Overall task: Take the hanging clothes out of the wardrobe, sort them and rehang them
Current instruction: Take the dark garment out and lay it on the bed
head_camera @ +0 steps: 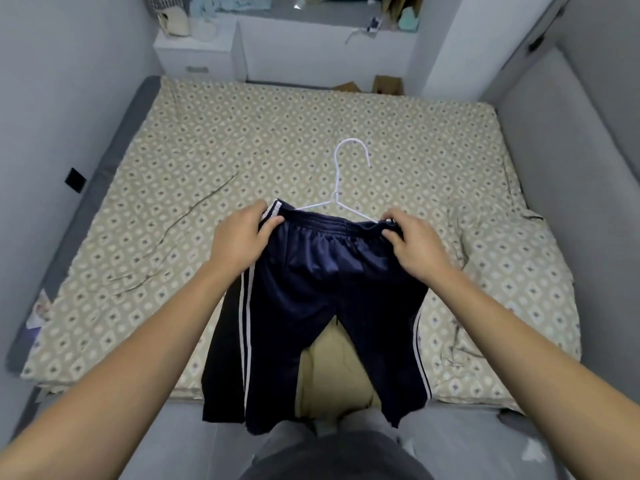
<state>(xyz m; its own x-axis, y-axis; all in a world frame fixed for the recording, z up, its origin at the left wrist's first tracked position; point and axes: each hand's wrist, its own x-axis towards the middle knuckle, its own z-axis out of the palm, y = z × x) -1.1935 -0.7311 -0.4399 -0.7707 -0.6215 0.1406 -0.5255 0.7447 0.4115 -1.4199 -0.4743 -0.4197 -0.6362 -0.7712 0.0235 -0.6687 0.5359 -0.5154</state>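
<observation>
- Two forearms reach up from the lower corners of the frame toward its middle, over a dark grey garment worn by the person at the bottom edge.
- Beige cloth [332, 372] lies at the bed's near edge, showing between the two legs of the shorts.
- Navy shorts [311, 292] with white side stripes fill the centre of the frame, waistband away from the person, legs hanging over the bed's near edge.
- Left hand [239, 237] pinches the left end of the waistband, thumb on top of the fabric, fingers curled round the striped edge.
- Right hand [412, 244] pinches the right end of the waistband, fingers curled down onto the elastic.
- White wire hanger [341, 188] lies just above the waistband, at centre; its lower bars run under the shorts' top edge and its hook points toward the top of the frame.
- Bed [242, 133] with a beige diamond-patterned sheet takes up most of the middle of the frame; the sheet is bunched and creased at the right.
- Black square [75, 180] sits on the grey bed frame at the left.
- White cabinet [194, 53] stands at the upper left beyond the bed, with a long white ledge beside it carrying blurred clutter.
- Cardboard box [386, 84] shows behind the bed's far edge, upper right of centre.
</observation>
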